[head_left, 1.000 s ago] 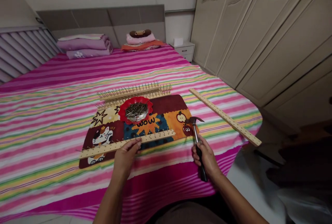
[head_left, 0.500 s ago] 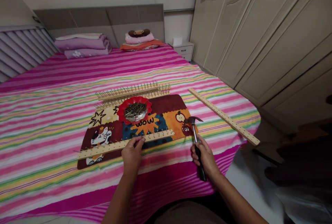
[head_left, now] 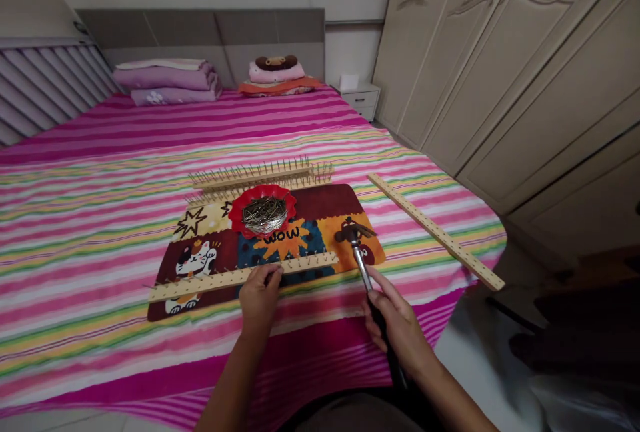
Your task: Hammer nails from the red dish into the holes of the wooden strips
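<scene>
My right hand is wrapped round the black handle of a claw hammer, its head raised over the right end of a patterned mat. A drilled wooden strip lies across the near part of the mat, with nails standing along its far side. At the strip's middle, my left hand is closed in a pinch against it; whatever is between the fingertips is hidden. Beyond the strip, a red scalloped bowl holds a heap of nails.
More wooden strips bristling with upright nails lie behind the bowl. To the right, another drilled strip lies slanting on the striped bedspread. Folded bedding rests by the headboard, and a wardrobe stands along the right.
The hammer has come left and its head has tipped toward the strip, with my right hand moving along. My left hand keeps its pinch at the strip's middle. The camera view has shifted slightly.
</scene>
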`<state>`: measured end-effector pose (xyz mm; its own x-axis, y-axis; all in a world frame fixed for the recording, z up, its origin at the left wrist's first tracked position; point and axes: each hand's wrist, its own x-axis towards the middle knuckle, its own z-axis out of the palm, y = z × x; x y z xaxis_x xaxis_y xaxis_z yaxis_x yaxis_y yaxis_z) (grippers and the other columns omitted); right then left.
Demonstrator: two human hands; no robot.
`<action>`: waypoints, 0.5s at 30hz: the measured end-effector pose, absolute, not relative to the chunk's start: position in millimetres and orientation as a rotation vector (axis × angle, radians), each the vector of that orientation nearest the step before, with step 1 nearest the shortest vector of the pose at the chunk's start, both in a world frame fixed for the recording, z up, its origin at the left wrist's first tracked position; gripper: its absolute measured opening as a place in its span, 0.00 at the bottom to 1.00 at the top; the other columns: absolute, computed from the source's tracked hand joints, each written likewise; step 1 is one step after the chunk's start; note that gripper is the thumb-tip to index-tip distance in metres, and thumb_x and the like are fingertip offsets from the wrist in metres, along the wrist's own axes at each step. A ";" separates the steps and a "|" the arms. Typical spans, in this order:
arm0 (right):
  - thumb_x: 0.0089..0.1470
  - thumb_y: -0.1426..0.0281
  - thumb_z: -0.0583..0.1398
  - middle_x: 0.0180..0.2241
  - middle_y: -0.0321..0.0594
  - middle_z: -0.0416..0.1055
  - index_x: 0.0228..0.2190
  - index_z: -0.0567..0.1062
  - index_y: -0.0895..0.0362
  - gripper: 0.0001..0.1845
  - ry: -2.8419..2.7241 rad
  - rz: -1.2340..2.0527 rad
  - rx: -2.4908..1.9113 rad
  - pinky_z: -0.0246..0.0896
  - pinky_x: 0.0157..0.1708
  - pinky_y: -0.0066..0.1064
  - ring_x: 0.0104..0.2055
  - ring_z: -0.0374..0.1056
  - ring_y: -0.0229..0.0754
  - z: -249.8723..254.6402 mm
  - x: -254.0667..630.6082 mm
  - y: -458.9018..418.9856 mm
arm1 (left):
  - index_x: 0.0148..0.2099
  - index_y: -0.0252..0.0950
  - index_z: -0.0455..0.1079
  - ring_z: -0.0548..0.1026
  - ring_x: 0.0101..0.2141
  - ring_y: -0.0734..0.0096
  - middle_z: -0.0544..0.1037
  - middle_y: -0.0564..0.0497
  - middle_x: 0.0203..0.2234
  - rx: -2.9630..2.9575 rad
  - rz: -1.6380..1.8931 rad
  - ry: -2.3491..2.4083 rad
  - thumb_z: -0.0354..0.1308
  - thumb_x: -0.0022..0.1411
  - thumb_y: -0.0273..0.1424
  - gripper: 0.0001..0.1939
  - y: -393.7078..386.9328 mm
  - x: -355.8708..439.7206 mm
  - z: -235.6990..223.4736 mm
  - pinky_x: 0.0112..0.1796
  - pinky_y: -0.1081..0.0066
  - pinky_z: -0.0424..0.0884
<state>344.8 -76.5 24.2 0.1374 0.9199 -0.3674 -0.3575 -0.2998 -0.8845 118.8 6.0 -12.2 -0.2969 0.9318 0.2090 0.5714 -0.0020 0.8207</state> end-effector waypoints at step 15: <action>0.55 0.72 0.53 0.16 0.26 0.57 0.53 0.69 0.51 0.23 -1.212 1.659 -1.290 0.47 0.17 0.22 0.17 0.51 0.31 56.6 295.1 -66.3 | 0.28 0.40 0.72 0.73 0.29 0.69 0.76 0.51 0.26 1.629 1.183 1.903 0.53 0.53 0.37 0.09 2.9 119.9 -14.7 0.32 0.72 0.66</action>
